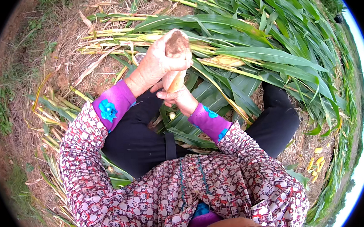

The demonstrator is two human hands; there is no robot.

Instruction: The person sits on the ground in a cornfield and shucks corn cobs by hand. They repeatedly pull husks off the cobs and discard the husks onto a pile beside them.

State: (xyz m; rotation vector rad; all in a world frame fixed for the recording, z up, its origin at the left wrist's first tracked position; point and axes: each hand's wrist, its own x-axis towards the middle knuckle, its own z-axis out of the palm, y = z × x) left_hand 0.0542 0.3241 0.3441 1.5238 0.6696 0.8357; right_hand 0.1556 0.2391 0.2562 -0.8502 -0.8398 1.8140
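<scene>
My left hand (157,62) wraps the upper end of an ear of corn (174,79), fingers and thumb closed around it. A brown, matted tip, apparently dried silk, faces up there. My right hand (182,101) holds the lower end, its thumb toward the left. A pale husk and a yellow-orange strip show between the hands; I cannot tell whether that strip is kernels or husk. The ear stands tilted over my lap, above green corn leaves (214,94). Part of it is hidden by my fingers.
Cut corn stalks (116,32) with long green leaves lie in front and to the right. More stalks (55,106) lie at the left. Several yellow corn ears (317,167) rest on straw-covered ground at the right. My bent legs (133,139) flank the leaves.
</scene>
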